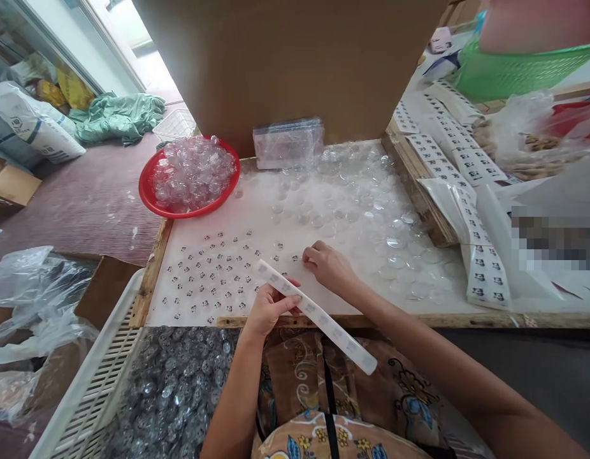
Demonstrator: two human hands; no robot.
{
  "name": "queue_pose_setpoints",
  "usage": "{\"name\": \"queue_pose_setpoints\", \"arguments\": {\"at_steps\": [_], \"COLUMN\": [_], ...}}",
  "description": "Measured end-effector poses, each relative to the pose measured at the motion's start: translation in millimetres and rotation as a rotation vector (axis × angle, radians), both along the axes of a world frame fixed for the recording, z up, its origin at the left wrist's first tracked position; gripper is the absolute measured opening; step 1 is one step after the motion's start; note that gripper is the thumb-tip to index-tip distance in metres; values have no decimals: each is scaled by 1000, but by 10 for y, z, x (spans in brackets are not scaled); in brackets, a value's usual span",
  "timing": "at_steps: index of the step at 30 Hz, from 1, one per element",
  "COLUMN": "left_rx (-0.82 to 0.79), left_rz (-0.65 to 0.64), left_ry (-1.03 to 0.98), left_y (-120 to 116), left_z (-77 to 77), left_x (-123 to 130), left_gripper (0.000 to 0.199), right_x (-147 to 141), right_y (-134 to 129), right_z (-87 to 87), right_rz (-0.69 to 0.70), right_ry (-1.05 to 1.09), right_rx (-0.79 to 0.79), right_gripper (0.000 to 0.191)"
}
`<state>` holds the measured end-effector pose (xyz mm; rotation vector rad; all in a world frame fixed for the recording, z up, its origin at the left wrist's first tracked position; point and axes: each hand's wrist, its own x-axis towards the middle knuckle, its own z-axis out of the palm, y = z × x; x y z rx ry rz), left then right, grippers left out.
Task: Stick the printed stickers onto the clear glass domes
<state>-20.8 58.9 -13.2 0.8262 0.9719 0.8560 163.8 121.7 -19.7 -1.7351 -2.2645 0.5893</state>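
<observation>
Left hand [269,309]: closed in a pinch, with a printed strip [333,327] gripped between thumb and fingers.
Printed strip: held slantwise over the near edge of the surface [257,213]; best kept steady close to the pinch, so that any peeling is done cleanly.
Right hand [330,266]: fingers curled low over the surface, just beside a panda mark; whether anything is held cannot be told.
Panda marks [223,281]: scattered at the left; brushing by wrist or strip is best avoided.
Clear discs [395,243]: spread at the right; probably best handled 1 at a time.
</observation>
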Motion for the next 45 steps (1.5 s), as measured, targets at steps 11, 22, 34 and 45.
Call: {"name": "queue_pose_setpoints", "arguments": {"at_steps": [11, 22, 34, 45], "left_rx": [-44, 13, 114, 34], "left_rz": [66, -239, 488, 666], "left_ry": [-300, -552, -85, 37], "left_y": [-17, -71, 14, 114], "left_z": [-40, -133, -60, -4], "left_x": [-105, -206, 32, 150], "left_gripper": [34, 42, 40, 29], "right_x": [14, -314, -28, 37], "right_y": [-58, -90, -168, -315], "right_z": [216, 421, 361, 101], "right_rz": [55, 552, 259, -26], "right_ry": [504, 603, 607, 696], "right_rx": [81, 14, -380, -13], "right_gripper": [21, 15, 14, 7]}}
